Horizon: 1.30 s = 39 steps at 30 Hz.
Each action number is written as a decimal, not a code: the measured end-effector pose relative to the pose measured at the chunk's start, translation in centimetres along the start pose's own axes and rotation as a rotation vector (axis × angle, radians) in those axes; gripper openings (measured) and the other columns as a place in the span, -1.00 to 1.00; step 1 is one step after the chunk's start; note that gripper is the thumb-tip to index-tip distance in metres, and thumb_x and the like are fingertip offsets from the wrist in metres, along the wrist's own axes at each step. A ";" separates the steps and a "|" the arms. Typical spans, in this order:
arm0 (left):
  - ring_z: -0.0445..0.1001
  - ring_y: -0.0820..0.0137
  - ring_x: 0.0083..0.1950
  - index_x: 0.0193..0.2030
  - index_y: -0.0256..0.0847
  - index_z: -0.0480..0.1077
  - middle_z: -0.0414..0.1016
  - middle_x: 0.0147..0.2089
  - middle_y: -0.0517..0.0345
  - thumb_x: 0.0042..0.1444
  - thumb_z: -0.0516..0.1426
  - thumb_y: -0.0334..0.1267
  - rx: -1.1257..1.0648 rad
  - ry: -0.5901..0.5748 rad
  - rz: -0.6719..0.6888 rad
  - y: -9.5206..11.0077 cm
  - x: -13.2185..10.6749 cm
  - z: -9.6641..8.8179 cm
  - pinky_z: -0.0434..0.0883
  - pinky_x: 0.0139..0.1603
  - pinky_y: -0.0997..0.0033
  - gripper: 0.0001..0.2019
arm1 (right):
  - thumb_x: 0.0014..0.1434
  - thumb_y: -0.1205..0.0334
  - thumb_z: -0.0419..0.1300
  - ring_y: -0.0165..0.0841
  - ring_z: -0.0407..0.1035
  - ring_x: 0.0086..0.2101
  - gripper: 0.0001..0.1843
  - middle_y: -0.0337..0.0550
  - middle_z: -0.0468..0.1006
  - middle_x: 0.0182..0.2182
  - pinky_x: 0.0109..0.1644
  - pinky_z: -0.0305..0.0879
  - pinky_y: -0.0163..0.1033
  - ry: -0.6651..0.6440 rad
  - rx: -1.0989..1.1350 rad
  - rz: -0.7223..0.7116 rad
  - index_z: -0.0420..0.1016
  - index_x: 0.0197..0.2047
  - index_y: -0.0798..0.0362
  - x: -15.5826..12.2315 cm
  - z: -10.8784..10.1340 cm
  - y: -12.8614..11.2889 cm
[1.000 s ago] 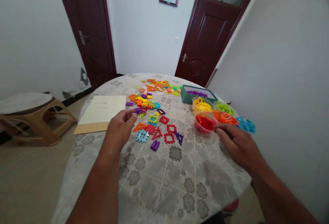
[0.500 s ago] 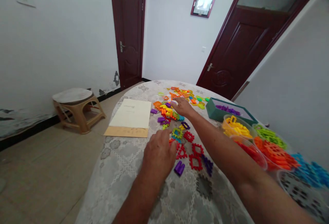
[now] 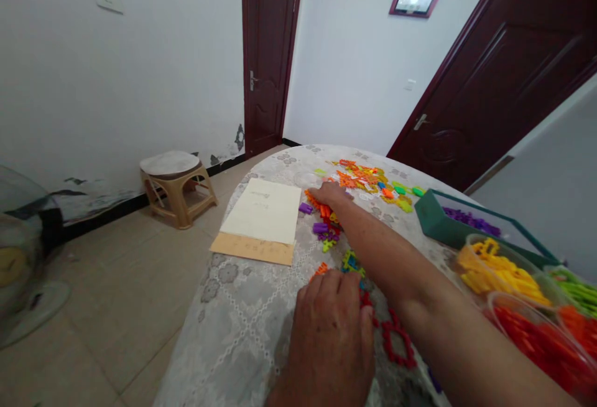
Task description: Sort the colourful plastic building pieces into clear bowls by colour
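My right hand (image 3: 330, 194) reaches across the table, its bent fingers over an orange notched plastic building piece (image 3: 319, 204) at the edge of a small pile. Nearer to me, my left hand (image 3: 330, 326) lies palm down with its fingers curled and pressed together. Whatever is under it is hidden. Just past its fingertips shows another orange piece (image 3: 319, 270). Yellow-green and blue pieces (image 3: 352, 262) lie between the two hands. A red square frame piece (image 3: 398, 343) is right of my left hand. Purple pieces (image 3: 320, 228) sit below the right hand.
A paper sheet (image 3: 268, 208) lies on the left of the patterned tablecloth (image 3: 237, 326). More mixed pieces (image 3: 364, 177) are spread at the back. A green box (image 3: 431, 214) and clear tubs of yellow (image 3: 506, 276) and red pieces (image 3: 541, 338) stand right. A stool (image 3: 177, 186) is on the floor.
The view has swung left, so the table appears farther right. My left hand now covers some pieces that showed before. My right hand has come down onto the orange piece near the paper.
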<state>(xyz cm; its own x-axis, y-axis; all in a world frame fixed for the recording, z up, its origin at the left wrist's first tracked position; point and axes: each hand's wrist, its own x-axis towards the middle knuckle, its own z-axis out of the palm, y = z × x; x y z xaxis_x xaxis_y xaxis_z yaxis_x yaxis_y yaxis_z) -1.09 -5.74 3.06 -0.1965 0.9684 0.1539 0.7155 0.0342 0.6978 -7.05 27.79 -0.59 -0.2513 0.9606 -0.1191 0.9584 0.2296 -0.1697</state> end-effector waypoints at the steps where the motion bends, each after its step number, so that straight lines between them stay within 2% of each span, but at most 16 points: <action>1: 0.46 0.12 0.16 0.10 -0.09 0.44 0.53 0.12 0.01 0.28 0.08 -0.35 0.006 -0.007 0.003 0.0 0.0 -0.1 0.44 0.25 -0.10 -0.71 | 0.26 -0.32 0.10 0.36 0.10 0.36 -0.16 0.32 0.24 0.40 0.27 0.10 0.57 0.011 0.001 0.010 0.40 0.39 0.09 -0.1 0.3 -0.1; 6: 0.48 0.16 0.15 0.17 -0.08 0.43 0.53 0.13 0.02 0.33 0.08 -0.31 0.058 0.006 -0.014 -0.6 0.3 -0.6 0.45 0.26 -0.04 -0.69 | 0.37 -0.10 0.01 0.26 0.12 0.36 -0.38 0.22 0.28 0.38 0.28 0.09 0.54 0.039 -0.005 -0.043 0.42 0.36 -0.01 -1.2 1.0 0.9; 11: 0.47 0.17 0.20 0.26 -0.08 0.40 0.52 0.17 -0.01 0.36 0.09 -0.25 0.163 0.035 -0.078 -1.6 0.7 -1.5 0.40 0.29 0.06 -0.65 | 0.38 -0.12 0.01 0.21 0.22 0.30 -0.42 0.16 0.33 0.32 0.27 0.19 0.40 0.026 -0.036 -0.158 0.44 0.33 -0.09 -3.4 0.7 3.1; 17: 0.45 0.10 0.23 0.26 -0.09 0.39 0.51 0.17 -0.06 0.35 0.11 -0.18 0.304 -0.062 -0.143 -1.7 1.0 -2.2 0.39 0.23 0.09 -0.64 | 0.40 -0.14 0.00 0.16 0.27 0.25 -0.44 0.15 0.38 0.24 0.24 0.24 0.28 0.026 -0.093 -0.289 0.43 0.33 -0.12 -8.2 0.7 6.3; 23: 0.46 0.03 0.22 0.23 -0.12 0.39 0.50 0.16 -0.10 0.34 0.10 -0.16 0.391 -0.087 -0.167 -2.0 1.3 -1.6 0.44 0.17 0.01 -0.64 | 0.43 -0.08 0.01 0.00 0.32 0.22 -0.51 0.08 0.45 0.18 0.26 0.22 0.08 0.030 -0.130 -0.359 0.46 0.29 -0.12 -12.4 0.7 9.0; 28: 0.46 0.02 0.22 0.27 -0.11 0.38 0.48 0.18 -0.15 0.33 0.07 -0.18 0.424 -0.099 -0.186 -2.5 1.4 -0.9 0.47 0.11 -0.01 -0.61 | 0.46 -0.06 0.02 -0.05 0.35 0.18 -0.54 0.11 0.51 0.12 0.27 0.18 0.01 0.032 -0.160 -0.403 0.50 0.22 -0.02 -16.0 0.7 10.9; 33: 0.45 -0.04 0.24 0.27 -0.11 0.39 0.48 0.21 -0.17 0.27 0.13 -0.12 0.425 -0.136 -0.205 -2.6 1.2 -0.4 0.48 0.11 -0.10 -0.56 | 0.46 -0.02 0.02 -0.10 0.40 0.12 -0.54 0.14 0.53 0.09 0.25 0.20 -0.05 0.037 -0.163 -0.450 0.49 0.22 0.04 -19.9 0.5 13.3; 36: 0.45 -0.06 0.25 0.28 -0.10 0.40 0.48 0.23 -0.18 0.26 0.14 -0.13 0.449 -0.148 -0.180 -2.4 1.0 -0.2 0.46 0.13 -0.15 -0.55 | 0.44 0.04 0.05 -0.12 0.42 0.12 -0.56 0.13 0.54 0.10 0.25 0.23 -0.09 0.030 -0.147 -0.497 0.51 0.22 0.05 -22.2 -0.3 14.5; 39: 0.46 -0.04 0.23 0.25 -0.11 0.41 0.49 0.22 -0.18 0.27 0.12 -0.16 0.458 -0.174 -0.159 -2.1 0.8 -0.1 0.46 0.13 -0.10 -0.58 | 0.42 0.07 0.06 -0.14 0.46 0.07 -0.59 0.10 0.57 0.07 0.22 0.27 -0.11 0.011 -0.132 -0.539 0.56 0.15 0.06 -23.9 -1.8 15.0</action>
<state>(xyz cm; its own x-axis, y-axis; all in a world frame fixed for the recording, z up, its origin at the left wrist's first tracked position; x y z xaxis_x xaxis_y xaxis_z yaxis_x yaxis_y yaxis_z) -2.83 -5.08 1.82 -0.2402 0.9678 -0.0754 0.9138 0.2517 0.3188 13.57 8.55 1.51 -0.7100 0.7031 -0.0395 0.7037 0.7060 -0.0794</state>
